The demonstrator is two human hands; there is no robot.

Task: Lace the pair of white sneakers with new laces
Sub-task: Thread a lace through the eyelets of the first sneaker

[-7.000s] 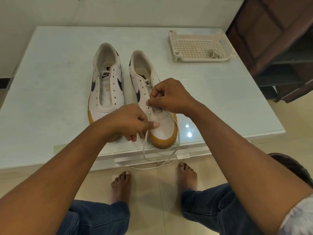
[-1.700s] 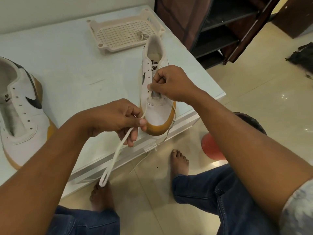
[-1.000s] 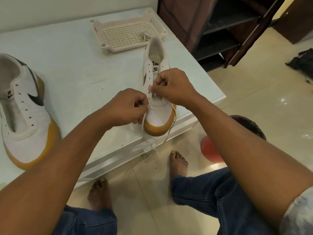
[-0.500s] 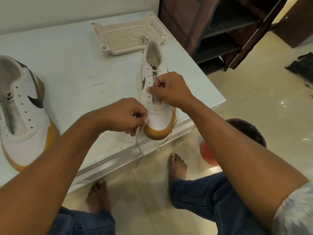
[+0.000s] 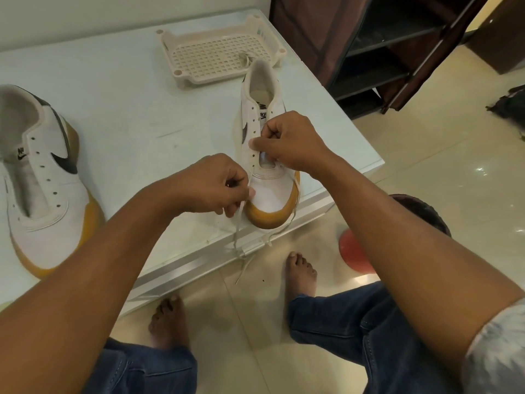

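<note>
Head view: left hand (image 5: pixel 210 186) fingers curled, thumb and forefinger pinching white lace (image 5: pixel 237 223) beside toe of centre sneaker (image 5: pixel 270 194). Lace hangs over table (image 5: pixel 127 109) edge toward floor. Right hand (image 5: pixel 289 146) fingers curled, thumb pressed in, gripping same sneaker at lower eyelets. Centre sneaker sits mid-frame, near table's front corner. Second sneaker (image 5: pixel 42 172) unlaced, left edge of frame. Perforated tray (image 5: pixel 199 81) upper centre, small lace bundle (image 5: pixel 245 59) inside.

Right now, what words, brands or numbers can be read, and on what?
"KE": tongue label of the sneaker being laced, first letters hidden.
"NI": inner label of the unlaced sneaker, rest blurred.
No numbers or other text visible.
</note>
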